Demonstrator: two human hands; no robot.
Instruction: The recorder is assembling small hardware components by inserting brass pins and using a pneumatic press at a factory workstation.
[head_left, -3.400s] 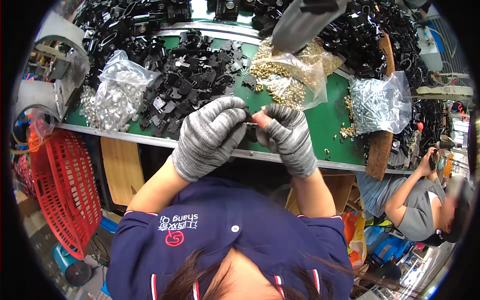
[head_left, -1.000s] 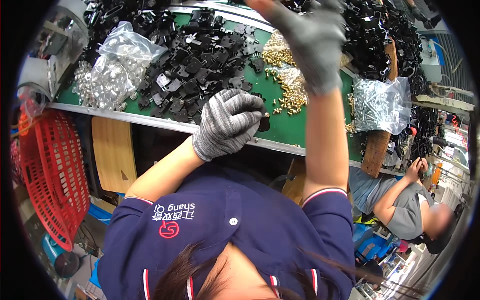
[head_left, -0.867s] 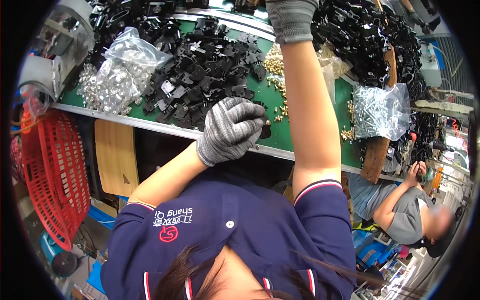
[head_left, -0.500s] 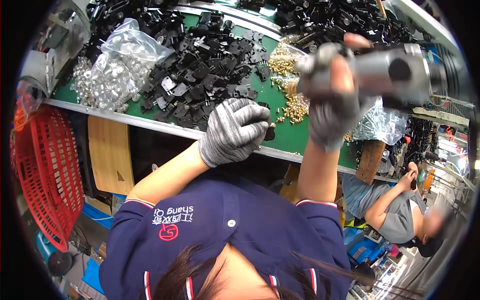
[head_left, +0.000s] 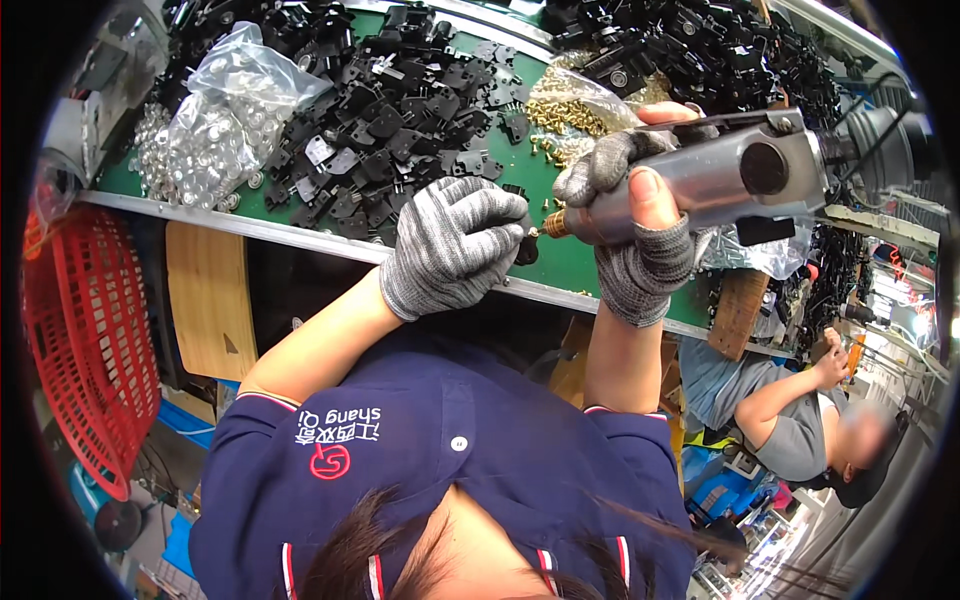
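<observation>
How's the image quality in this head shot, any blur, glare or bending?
Head view: strong fisheye, the table edge bows and the corners go black; the left hand and right hand on the metal driver are sharp; glare on the clear bag of silver parts; the nearby worker's face is blurred at lower right.

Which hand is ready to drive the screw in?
Probably the right hand: it grips the grey metal power screwdriver, tip aimed at the small black plastic part pinched in the left hand.
</observation>
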